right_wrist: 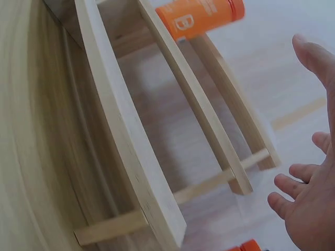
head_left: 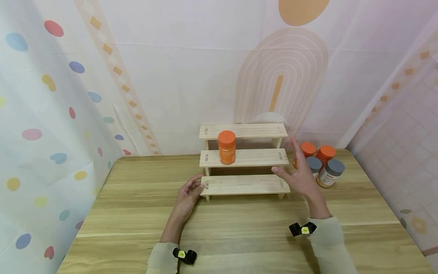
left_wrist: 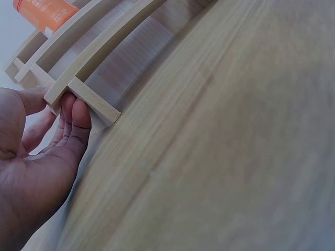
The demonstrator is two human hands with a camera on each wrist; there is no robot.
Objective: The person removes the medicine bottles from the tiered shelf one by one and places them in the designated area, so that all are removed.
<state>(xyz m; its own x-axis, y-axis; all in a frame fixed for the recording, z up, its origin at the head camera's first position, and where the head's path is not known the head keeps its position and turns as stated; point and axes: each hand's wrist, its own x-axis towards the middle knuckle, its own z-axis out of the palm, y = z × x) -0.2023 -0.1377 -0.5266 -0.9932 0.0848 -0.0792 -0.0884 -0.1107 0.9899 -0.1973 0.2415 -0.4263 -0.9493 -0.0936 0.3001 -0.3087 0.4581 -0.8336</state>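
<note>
A three-tier wooden shelf [head_left: 244,185] stands on the table, with an orange jar [head_left: 227,148] upright on its middle step. My left hand [head_left: 187,196] grips the left end of the lowest step; in the left wrist view the thumb lies on top of the board [left_wrist: 99,49] and curled fingers reach under it, beside the leg. At the shelf's right side my right hand [head_left: 302,179] is held with fingers spread and nothing in it. The right wrist view shows that hand [right_wrist: 309,198] apart from the shelf.
Right of the shelf, partly behind my right hand, stand two orange-lidded jars [head_left: 326,152] and two grey-lidded jars [head_left: 331,173]. A patterned cloth [head_left: 178,76] hangs behind the wooden table [head_left: 239,236], with more cloth along both sides.
</note>
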